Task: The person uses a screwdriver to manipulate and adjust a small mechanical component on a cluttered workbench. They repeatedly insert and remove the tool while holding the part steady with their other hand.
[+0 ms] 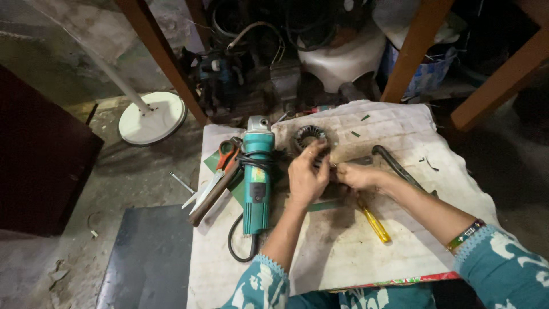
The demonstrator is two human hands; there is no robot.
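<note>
Together, both hands (331, 174) at motor stator (310, 139)

Only one label spotted: small yellowish sticker (258, 174) on the teal grinder's body, left of centre. No packages, signs or screens.

left hand (306, 174), right hand (357, 175), fingers curled, touching
</note>
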